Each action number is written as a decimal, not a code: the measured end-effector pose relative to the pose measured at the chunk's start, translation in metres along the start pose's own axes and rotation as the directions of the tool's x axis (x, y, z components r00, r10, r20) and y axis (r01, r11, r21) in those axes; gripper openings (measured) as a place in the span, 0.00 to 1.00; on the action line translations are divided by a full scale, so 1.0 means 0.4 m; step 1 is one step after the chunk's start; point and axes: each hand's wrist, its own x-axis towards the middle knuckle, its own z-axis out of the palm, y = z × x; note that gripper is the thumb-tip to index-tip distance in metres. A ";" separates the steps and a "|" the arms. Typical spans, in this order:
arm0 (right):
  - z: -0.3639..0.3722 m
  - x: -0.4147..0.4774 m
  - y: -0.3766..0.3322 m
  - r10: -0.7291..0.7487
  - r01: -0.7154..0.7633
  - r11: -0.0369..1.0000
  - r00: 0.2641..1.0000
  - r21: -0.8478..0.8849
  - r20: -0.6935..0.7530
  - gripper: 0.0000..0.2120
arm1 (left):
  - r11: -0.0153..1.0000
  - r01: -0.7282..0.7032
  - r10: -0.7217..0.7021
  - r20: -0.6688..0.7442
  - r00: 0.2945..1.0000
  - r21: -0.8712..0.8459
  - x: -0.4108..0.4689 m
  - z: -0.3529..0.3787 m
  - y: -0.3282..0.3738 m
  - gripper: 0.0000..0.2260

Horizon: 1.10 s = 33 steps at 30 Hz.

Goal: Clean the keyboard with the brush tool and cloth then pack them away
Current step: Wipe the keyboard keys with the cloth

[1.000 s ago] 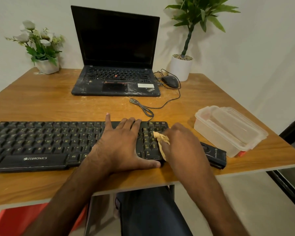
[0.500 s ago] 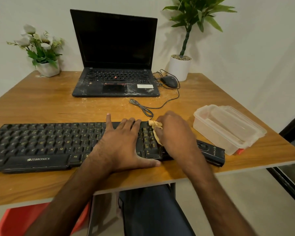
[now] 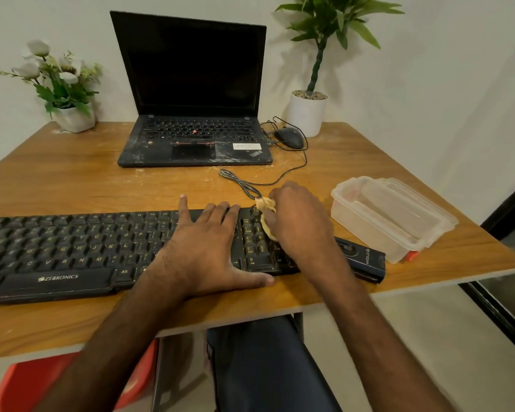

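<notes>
A person's left hand lies flat on the keyboard, fingers straight and spread, pinning it to the bench. The right hand bunches a yellow cloth in curled fingers at the number pad's far corner. A black case, possibly the brush tool, sits beside that wrist near the bench edge, where a careless backstroke could knock it off.

We see soft, even indoor light, the tall green potted plant shadowing the white wall, frame edges bowed
</notes>
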 end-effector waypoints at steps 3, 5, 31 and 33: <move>0.013 0.015 -0.006 0.010 -0.010 1.000 1.000 0.008 -0.008 0.10 | 1.000 0.007 -0.007 -0.001 1.000 -0.010 0.001 -0.002 0.000 0.63; 0.013 -0.038 -0.005 0.002 -0.002 1.000 1.000 0.031 0.001 0.12 | 1.000 0.010 -0.010 -0.004 1.000 -0.019 0.002 0.000 -0.001 0.63; -0.052 -0.161 0.027 0.014 -0.022 0.988 0.999 0.153 0.050 0.15 | 1.000 -0.006 0.006 -0.002 1.000 -0.025 0.010 0.007 -0.005 0.64; -0.055 -0.088 0.032 0.053 -0.041 0.988 0.996 0.151 -0.076 0.14 | 1.000 -0.005 0.005 -0.010 1.000 -0.026 0.010 0.008 -0.005 0.64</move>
